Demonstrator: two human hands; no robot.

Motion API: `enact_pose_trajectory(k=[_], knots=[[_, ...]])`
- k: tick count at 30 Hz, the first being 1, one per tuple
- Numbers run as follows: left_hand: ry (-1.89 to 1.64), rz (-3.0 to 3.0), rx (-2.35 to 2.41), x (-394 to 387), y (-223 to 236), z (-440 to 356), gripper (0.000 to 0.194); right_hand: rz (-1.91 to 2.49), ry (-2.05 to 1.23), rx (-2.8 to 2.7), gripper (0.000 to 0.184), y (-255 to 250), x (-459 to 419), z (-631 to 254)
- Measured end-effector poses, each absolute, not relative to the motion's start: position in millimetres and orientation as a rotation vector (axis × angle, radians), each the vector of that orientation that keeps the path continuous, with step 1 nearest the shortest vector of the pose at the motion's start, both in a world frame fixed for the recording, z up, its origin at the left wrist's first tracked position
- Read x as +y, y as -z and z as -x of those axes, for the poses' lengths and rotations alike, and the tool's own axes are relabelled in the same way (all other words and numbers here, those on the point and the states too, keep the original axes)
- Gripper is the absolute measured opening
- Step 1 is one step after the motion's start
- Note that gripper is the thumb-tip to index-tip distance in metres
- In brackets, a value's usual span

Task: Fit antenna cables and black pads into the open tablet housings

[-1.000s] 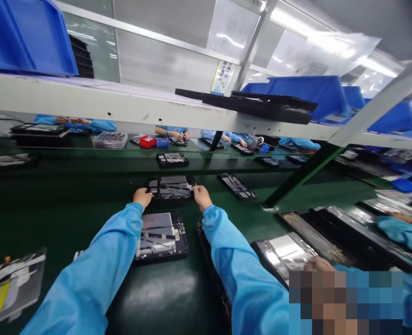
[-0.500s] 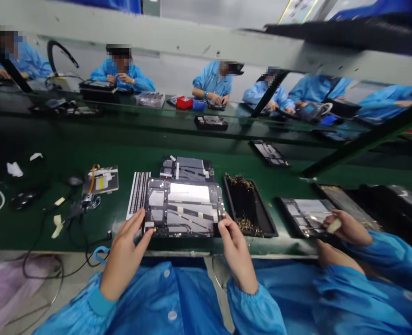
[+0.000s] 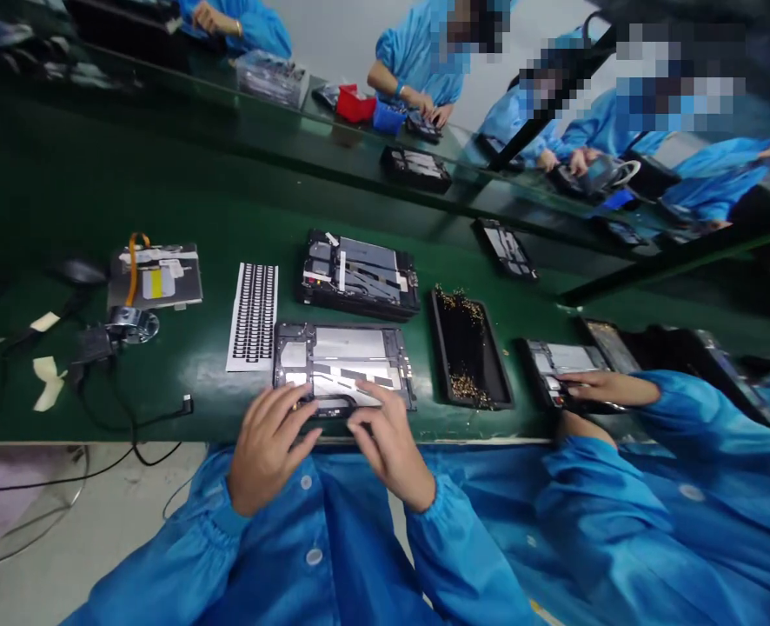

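Note:
An opened tablet (image 3: 357,341) with its grey inner parts showing lies flat at the front edge of the green bench. Over its near left corner is my left hand (image 3: 271,448), fingers apart and fingertips at the frame. My right hand (image 3: 391,443) reaches over the near right part, its index finger stretched onto the tablet and the thumb apart. Just behind it stands a stack of opened tablets (image 3: 359,274). A white sheet of small black stickers (image 3: 253,317) is at the left, and a black tray of tiny gold screws (image 3: 471,348) at the right.
A grey plate with an orange flex cable (image 3: 155,276), a black cable (image 3: 130,426) and paper scraps (image 3: 47,382) lie at the left. A co-worker's hand (image 3: 610,389) works on another tablet (image 3: 564,358) at the right. A slanting dark post (image 3: 659,256) crosses the bench.
The tablet has come from the far side of the bench to its front edge and now lies flat. My hands have let go of its sides and moved inward over its near edge.

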State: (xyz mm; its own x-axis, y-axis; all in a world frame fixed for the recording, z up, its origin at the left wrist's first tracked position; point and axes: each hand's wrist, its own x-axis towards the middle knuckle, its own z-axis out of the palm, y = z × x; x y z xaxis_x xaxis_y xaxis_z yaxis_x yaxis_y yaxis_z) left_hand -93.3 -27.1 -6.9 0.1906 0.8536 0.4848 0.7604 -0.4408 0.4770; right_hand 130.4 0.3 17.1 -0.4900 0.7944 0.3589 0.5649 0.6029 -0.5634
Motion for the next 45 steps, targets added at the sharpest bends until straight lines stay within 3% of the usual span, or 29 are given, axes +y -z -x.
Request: enact_pose_trajectory(k=[8, 45], knots=[[-1.095, -2.336, 1.461, -6, 27, 86, 0.014, 1.070, -0.588, -2.338, 0.013, -1, 10, -119], [-1.101, -2.337, 1.427, -5, 34, 87, 0.018, 1.135, -0.382, -2.457, 0.011, -1, 11, -111]])
